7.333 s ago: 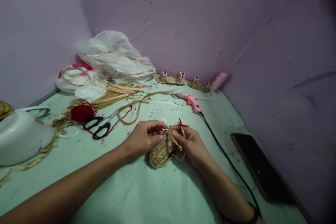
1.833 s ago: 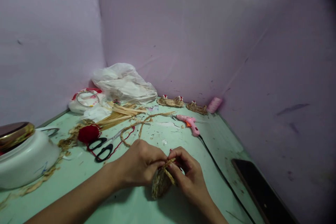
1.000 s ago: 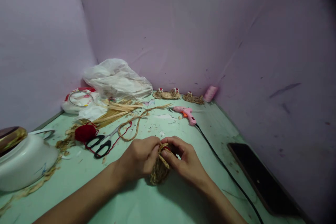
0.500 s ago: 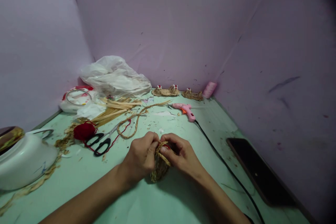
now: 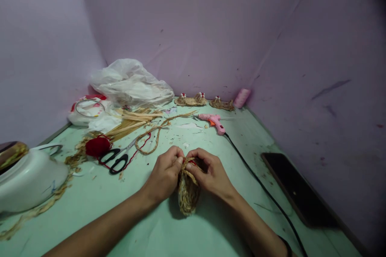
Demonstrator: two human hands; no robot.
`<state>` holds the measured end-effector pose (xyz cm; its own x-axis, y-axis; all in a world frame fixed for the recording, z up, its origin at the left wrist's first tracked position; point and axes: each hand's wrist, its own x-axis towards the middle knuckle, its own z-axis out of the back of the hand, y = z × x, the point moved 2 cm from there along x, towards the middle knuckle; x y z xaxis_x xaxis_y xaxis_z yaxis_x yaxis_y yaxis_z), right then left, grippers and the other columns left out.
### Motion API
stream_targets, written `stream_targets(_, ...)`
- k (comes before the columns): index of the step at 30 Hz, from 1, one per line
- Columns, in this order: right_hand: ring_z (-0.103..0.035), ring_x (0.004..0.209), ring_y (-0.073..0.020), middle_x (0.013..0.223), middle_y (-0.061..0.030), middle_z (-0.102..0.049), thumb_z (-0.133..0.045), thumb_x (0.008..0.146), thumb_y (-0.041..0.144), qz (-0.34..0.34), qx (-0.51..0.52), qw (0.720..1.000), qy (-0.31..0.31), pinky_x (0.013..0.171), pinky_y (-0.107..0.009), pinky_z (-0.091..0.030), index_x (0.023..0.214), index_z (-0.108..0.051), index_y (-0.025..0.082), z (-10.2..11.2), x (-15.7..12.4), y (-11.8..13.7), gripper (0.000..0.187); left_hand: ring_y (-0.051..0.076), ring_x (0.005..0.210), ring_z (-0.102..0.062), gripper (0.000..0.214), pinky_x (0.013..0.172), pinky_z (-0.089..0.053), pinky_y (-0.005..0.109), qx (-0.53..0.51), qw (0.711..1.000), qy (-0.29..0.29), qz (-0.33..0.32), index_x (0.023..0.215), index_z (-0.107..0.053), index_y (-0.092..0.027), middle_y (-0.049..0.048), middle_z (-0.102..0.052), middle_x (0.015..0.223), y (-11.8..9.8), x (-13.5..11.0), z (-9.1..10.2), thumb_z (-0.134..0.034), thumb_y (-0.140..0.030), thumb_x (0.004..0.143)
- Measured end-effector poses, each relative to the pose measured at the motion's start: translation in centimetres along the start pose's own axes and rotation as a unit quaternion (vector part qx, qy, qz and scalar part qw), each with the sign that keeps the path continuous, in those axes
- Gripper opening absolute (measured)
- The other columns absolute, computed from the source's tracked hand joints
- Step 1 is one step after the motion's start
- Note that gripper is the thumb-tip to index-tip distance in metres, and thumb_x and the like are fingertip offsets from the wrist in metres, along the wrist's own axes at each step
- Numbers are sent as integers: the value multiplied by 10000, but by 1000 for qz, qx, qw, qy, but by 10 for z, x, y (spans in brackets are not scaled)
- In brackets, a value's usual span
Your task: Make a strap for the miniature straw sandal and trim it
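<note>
A small woven straw sandal (image 5: 188,192) stands tilted on the green table (image 5: 181,233), its sole facing me. My left hand (image 5: 164,173) pinches its upper left edge with closed fingers. My right hand (image 5: 210,172) grips the top right, fingers curled over the braided strap and a bit of red yarn. Both hands meet at the sandal's top.
Black scissors (image 5: 116,161), a red yarn ball (image 5: 97,146), a braided straw rope (image 5: 153,136) and loose straw lie at left. A pink glue gun (image 5: 214,121) with black cord (image 5: 262,192) lies behind. Finished sandals (image 5: 190,100), plastic bag (image 5: 129,82), white pot (image 5: 27,178), dark phone (image 5: 297,188).
Both hands kept working at the sandal's top. The sandal has turned from lying flat to standing more upright, its sole toward me. The view shifted a little.
</note>
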<state>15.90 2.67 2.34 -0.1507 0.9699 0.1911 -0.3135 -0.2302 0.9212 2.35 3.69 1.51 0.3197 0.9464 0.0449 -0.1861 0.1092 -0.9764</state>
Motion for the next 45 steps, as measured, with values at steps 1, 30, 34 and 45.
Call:
stream_targets(1, -473, 573, -109, 649, 8, -548, -566, 689, 235, -3, 5, 1000, -4, 543, -227, -401, 774, -580, 169, 0, 0, 1, 108, 87, 508, -391, 179, 452, -330, 198, -10, 1000, -6, 3, 721, -413, -187, -57, -400, 573, 0, 1, 0, -412, -335, 820)
stream_targets(30, -521, 595, -128, 698, -2, -630, -646, 610, 142, -149, -63, 981, 104, 537, -250, -405, 748, -673, 205, 57, -20, -1, 155, 110, 570, -521, 138, 543, -425, 231, 256, 962, -4, -95, 819, -594, -153, 18, -615, 736, -1, -12, 6, -571, -207, 695)
stream_targets(34, -547, 657, -138, 786, -19, -661, -655, 640, 168, -106, -90, 987, 85, 583, -259, -426, 728, -669, 198, 42, -17, 0, 94, 123, 652, -548, 66, 596, -436, 236, 205, 972, -7, -117, 702, -602, -161, 21, -608, 717, 1, -10, 2, -557, -195, 735)
stream_targets(45, -587, 736, -153, 820, -40, -675, -547, 772, 202, 7, -78, 997, 1, 605, -258, -435, 857, -672, 190, 13, -13, -5, 152, 111, 551, -525, 69, 524, -414, 224, 217, 973, -67, -51, 633, -572, -156, -10, -566, 594, 2, -2, -3, -554, -163, 699)
